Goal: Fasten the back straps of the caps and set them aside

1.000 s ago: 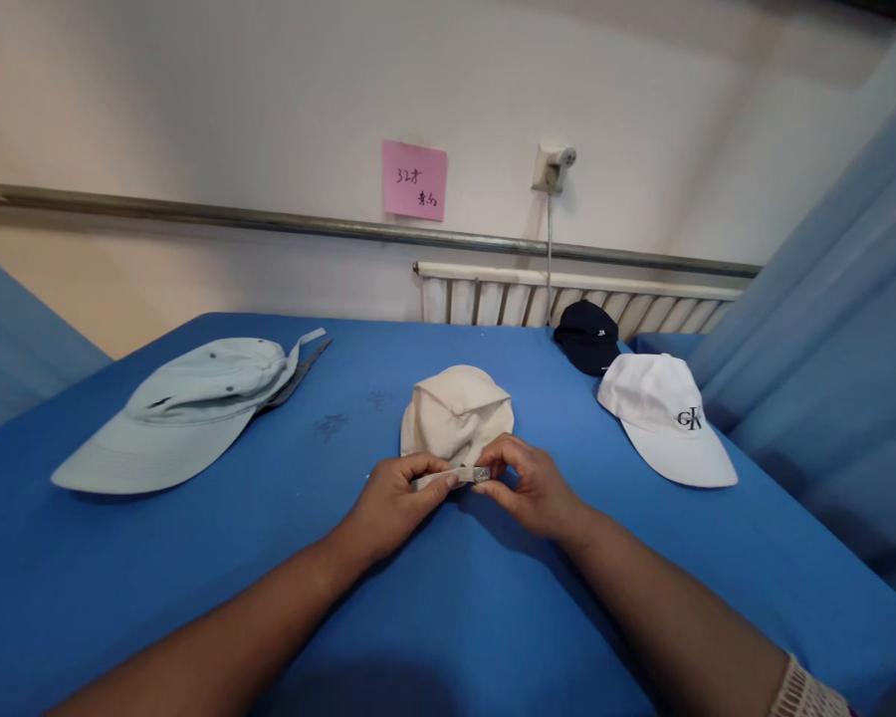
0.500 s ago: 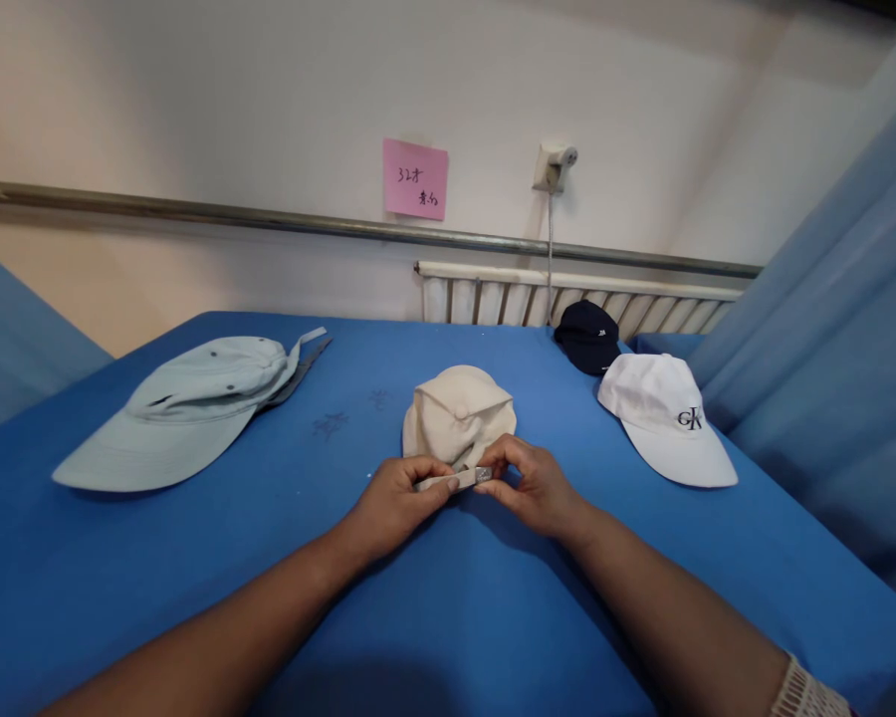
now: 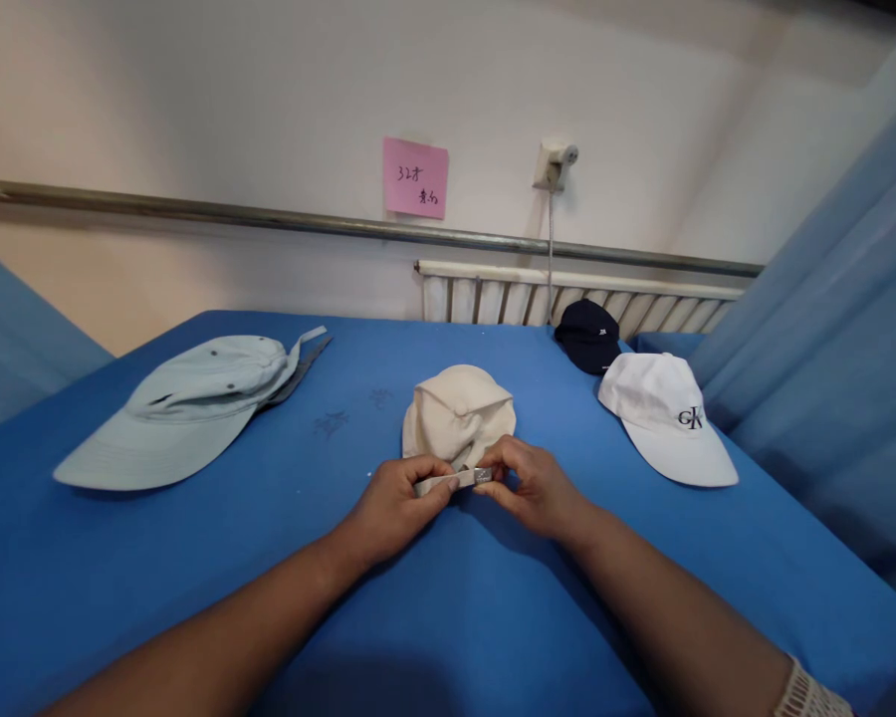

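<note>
Beige baseball cap [image 3: 459,403] sits mid-width on the blue sheet [image 3: 448,607], fabric strap [image 3: 459,482] at its near side. Left hand [image 3: 399,503]: thumb and fingers pinched together on the strap. Right hand [image 3: 532,488]: thumb and index clamped at the metal buckle [image 3: 482,476]. Pale blue cap [image 3: 201,393] well left. White cap [image 3: 653,408] with dark lettering right, navy cap [image 3: 586,337] just beyond, far side. Radiator [image 3: 493,299] and pink note [image 3: 416,177] at far wall.

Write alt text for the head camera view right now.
A person's left hand and right hand hold the strap of a beige cap on a blue surface. A pale blue cap lies left; a white cap and navy cap lie right.
</note>
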{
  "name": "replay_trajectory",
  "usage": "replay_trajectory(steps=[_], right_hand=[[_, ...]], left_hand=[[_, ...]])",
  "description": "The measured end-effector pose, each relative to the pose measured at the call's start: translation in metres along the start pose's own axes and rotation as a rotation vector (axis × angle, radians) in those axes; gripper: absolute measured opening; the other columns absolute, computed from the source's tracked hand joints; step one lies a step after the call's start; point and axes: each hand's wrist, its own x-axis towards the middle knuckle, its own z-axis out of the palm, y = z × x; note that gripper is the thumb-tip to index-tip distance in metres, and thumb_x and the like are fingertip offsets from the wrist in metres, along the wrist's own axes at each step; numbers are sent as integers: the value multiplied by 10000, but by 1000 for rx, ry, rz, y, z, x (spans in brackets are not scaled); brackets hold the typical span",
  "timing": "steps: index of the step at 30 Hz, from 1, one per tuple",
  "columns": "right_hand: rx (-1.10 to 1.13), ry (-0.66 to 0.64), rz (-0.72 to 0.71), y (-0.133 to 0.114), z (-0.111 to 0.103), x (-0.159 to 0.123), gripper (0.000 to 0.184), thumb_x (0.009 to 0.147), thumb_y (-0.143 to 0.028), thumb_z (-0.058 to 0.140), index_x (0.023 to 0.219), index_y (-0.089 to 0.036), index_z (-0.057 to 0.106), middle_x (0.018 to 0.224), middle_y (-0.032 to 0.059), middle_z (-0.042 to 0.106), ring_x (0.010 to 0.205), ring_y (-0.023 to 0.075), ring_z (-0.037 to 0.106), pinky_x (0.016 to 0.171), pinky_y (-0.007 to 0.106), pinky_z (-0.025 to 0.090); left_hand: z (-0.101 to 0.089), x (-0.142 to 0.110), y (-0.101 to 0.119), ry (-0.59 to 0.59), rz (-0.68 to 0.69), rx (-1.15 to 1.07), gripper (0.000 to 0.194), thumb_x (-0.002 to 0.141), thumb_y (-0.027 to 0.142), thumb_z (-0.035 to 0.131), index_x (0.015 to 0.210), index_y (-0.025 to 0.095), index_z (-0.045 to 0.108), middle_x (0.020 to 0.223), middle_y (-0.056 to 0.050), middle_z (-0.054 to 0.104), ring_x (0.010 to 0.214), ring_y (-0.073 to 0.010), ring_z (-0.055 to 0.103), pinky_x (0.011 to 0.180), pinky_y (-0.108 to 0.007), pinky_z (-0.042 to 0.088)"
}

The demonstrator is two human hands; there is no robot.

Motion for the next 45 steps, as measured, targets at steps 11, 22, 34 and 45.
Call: replay_trajectory(steps=[11, 22, 34, 45], right_hand=[[-42, -6, -9, -3, -1, -1, 104, 865, -207, 641, 953, -214, 587, 814, 18, 621, 701, 149, 593, 646, 275, 489], [89, 91, 40, -2, 5, -1, 121, 844, -273, 681, 932, -213, 623, 803, 19, 674, 688, 146, 624, 646, 266, 500], [143, 79, 70, -5, 10, 0, 106, 831, -268, 680, 916, -217, 641, 799, 11, 676, 686, 141, 612, 656, 266, 496], [128, 149, 82, -5, 4, 1, 145, 825, -326, 700, 914, -220, 655, 751, 5, 651, 657, 140, 585, 641, 266, 483]], left_hand=[[-1, 2, -2, -19, -35, -66, 300, 786, 428, 606, 762, 154, 725, 716, -7, 673, 678, -152, 568, 645, -231, 424], [-1, 5, -6, -104, -102, -213, 346, 755, 473, 628, 755, 135, 704, 661, -1, 609, 604, -121, 486, 558, -213, 382], [0, 3, -5, -117, 4, -144, 314, 828, 432, 587, 843, 143, 708, 754, -15, 665, 700, -146, 564, 657, -244, 430], [-1, -3, 2, -3, 10, -3, 246, 833, 381, 559, 733, 169, 632, 670, 21, 590, 655, -138, 516, 626, -241, 392]])
